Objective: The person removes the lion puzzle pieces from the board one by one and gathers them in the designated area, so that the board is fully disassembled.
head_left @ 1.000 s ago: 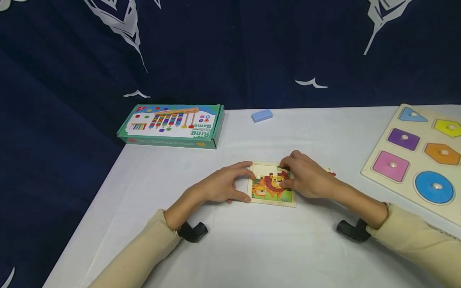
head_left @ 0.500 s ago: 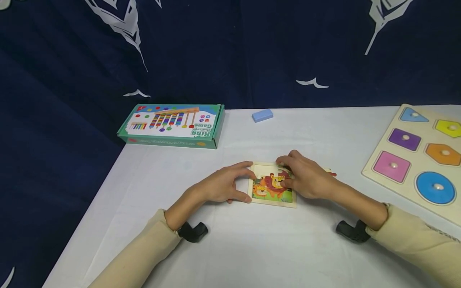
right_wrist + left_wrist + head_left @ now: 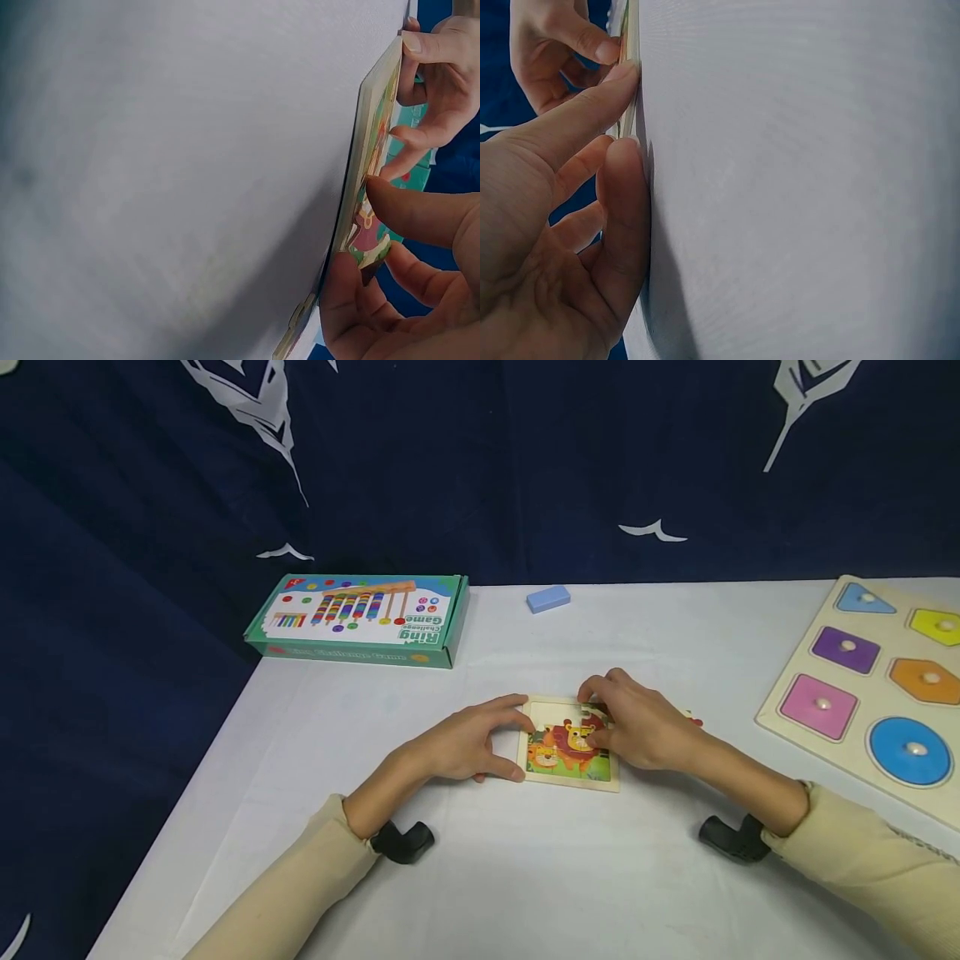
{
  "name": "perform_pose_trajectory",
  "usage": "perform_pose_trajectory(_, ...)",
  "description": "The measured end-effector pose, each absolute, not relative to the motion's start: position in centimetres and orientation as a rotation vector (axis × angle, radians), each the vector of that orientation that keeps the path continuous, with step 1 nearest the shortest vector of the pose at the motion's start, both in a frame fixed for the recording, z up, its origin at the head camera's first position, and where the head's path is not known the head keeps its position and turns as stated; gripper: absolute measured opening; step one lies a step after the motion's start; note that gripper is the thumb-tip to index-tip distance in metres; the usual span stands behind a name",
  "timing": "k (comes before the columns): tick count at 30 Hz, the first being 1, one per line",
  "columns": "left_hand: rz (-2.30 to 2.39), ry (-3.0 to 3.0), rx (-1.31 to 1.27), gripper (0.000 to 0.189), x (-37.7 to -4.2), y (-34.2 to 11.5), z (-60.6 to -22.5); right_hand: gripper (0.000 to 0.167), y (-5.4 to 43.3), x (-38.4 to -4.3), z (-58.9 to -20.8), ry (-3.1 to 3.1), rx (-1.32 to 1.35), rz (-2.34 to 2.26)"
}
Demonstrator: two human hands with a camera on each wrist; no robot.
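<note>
A small wooden jigsaw puzzle tray (image 3: 573, 783) lies on the white table, its picture showing lions on green. The upper left of the picture area shows bare wood. My left hand (image 3: 468, 742) holds the tray's left side, thumb near the lower corner and fingertips at the upper edge. Over the tray's upper right, my right hand (image 3: 648, 722) pinches a puzzle piece (image 3: 375, 261), which stands tilted in the right wrist view. The hand partly hides that corner in the head view. Another loose piece (image 3: 694, 719) with red on it lies just beyond the right hand.
A green Ring Challenge Game box (image 3: 356, 620) stands at the back left. Behind the tray lies a blue block (image 3: 548, 599). A large wooden shape board (image 3: 772, 706) with knobbed pieces lies at the right. A dark blue curtain (image 3: 465, 468) hangs behind the table.
The right hand's fingers shift slightly left and back over the tray's upper right corner. The left hand keeps its hold, and the tray stays nearly still.
</note>
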State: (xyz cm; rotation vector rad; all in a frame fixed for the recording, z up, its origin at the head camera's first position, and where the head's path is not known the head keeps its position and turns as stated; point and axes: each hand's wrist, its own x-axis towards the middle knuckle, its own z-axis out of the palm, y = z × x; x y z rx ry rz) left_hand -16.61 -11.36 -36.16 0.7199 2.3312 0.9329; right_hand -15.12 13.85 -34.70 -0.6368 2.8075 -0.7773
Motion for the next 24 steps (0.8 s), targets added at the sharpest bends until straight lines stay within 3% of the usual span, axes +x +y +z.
perform_pose_trajectory(24, 0.911, 2.341, 0.722, 0.053, -16.6, -11.34, -36.12, 0.041, 13.74, -15.34, -34.5, 2.762, -0.647, -0.716)
